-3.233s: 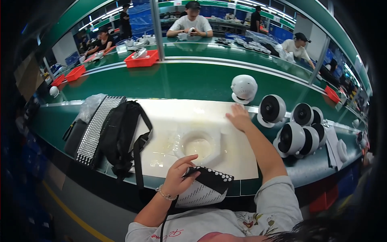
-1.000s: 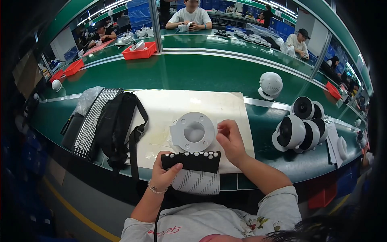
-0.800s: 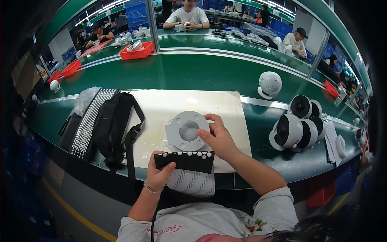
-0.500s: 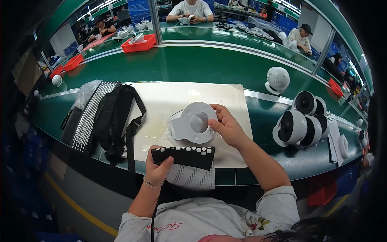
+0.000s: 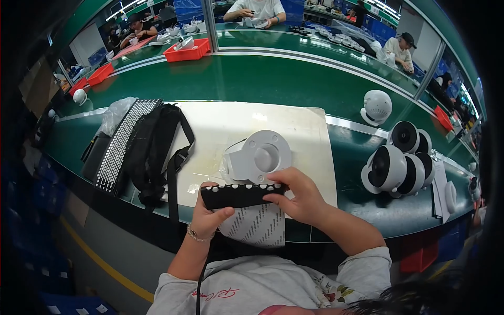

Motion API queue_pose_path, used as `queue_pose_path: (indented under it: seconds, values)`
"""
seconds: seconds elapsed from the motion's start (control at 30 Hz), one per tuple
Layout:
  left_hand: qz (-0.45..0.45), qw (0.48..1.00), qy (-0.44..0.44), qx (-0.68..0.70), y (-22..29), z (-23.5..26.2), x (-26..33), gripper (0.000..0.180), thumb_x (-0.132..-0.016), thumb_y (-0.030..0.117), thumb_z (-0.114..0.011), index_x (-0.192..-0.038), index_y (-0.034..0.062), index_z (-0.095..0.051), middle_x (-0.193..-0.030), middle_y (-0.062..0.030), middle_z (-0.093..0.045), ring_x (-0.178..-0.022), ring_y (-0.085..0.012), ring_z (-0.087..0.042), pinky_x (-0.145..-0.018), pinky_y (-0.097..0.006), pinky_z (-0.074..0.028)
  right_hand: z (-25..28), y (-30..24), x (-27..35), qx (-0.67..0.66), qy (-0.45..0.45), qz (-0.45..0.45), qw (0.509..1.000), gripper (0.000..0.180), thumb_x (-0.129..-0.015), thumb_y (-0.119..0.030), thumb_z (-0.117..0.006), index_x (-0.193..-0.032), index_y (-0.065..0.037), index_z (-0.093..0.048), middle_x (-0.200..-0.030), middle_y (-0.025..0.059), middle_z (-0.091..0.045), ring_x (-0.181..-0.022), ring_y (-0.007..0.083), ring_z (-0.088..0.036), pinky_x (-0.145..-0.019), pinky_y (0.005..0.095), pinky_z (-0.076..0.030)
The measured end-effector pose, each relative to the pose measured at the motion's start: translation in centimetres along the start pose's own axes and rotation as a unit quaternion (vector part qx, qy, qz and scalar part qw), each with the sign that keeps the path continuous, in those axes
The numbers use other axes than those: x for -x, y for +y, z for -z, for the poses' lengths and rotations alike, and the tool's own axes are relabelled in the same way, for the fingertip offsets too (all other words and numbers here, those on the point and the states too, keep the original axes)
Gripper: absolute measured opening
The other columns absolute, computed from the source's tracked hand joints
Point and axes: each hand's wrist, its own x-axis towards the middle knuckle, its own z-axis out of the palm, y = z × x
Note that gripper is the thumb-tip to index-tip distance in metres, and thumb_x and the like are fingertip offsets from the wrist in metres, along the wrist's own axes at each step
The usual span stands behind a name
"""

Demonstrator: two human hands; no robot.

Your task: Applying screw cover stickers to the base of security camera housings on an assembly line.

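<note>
Both hands hold a bent black sheet [image 5: 236,196] with white round stick-on pads along its upper edge. My left hand [image 5: 208,212] grips its left end, thumb in front. My right hand [image 5: 306,200] pinches its right end between thumb and fingers. Patterned backing paper [image 5: 254,226] hangs below the sheet. Just beyond lies a white device [image 5: 242,162], its flat round base facing up, with a central recess and small round spots around it. The right fingertips are close to the base's near edge; whether they touch it I cannot tell.
A pale board [image 5: 310,142] covers the bench's middle. On the left lie a black strapped bag [image 5: 149,152] and a sheet of white pads [image 5: 123,147]. Several white-and-black round devices [image 5: 388,168] cluster at the right, near another white device [image 5: 377,106]. A red bin [image 5: 187,51] and co-workers are across.
My right hand has left the white device's base and come down to the right end of the black sheet, which it now pinches. The left hand keeps its grip.
</note>
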Motion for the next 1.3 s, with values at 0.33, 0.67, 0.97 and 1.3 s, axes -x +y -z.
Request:
queue_pose_path:
  seconds: [0.33, 0.67, 0.97, 1.3]
  values:
    - [-0.067, 0.996, 0.002, -0.065, -1.6, 1.4, 0.5, 0.026, -0.072, -0.004, -0.066, -0.091, 0.0039, -0.051, -0.085, -0.0044, -0.059, -0.076, -0.0113, -0.056, -0.067, -0.022, -0.044, 1.9, -0.2, -0.9, 0.049, -0.064, -0.024, 0.996, 0.043, -0.072, -0.018, -0.071, -0.107, -0.007, -0.049, -0.080, 0.0066, -0.056, -0.067, 0.0165, -0.054, -0.062, 0.0274, -0.043]
    - [-0.151, 0.975, -0.108, -0.118, -0.9, 0.9, -0.3, 0.023, -0.071, -0.010, -0.062, -0.087, 0.0011, -0.052, -0.075, -0.0097, -0.057, -0.067, -0.0144, -0.052, -0.059, -0.024, -0.042, 0.6, -1.9, -0.8, 0.100, -0.061, 0.045, 0.992, 0.034, -0.069, -0.014, -0.072, -0.096, -0.006, -0.054, -0.087, 0.0082, -0.058, -0.068, 0.0206, -0.057, -0.064, 0.0294, -0.046]
    - [-0.102, 0.980, -0.111, -0.127, -0.5, 0.9, -0.2, 0.016, -0.067, -0.010, -0.065, -0.076, -0.0009, -0.055, -0.071, -0.0074, -0.056, -0.063, -0.0139, -0.050, -0.055, -0.024, -0.039, 0.5, -1.9, -0.2, -0.069, -0.070, -0.138, 0.986, 0.028, -0.071, -0.005, -0.069, -0.095, -0.005, -0.053, -0.084, 0.0075, -0.058, -0.076, 0.0139, -0.057, -0.062, 0.0233, -0.046]
    - [-0.095, 0.981, -0.087, -0.143, -0.4, 0.6, -0.1, 0.012, -0.069, -0.009, -0.063, -0.075, -0.0021, -0.055, -0.069, -0.0061, -0.055, -0.061, -0.0117, -0.048, -0.054, -0.023, -0.037, 0.9, -1.8, -0.8, 0.183, -0.015, 0.183, 0.966, 0.024, -0.062, -0.008, -0.072, -0.079, -0.010, -0.056, -0.095, 0.0030, -0.060, -0.092, 0.0237, -0.055, -0.076, 0.0328, -0.041]
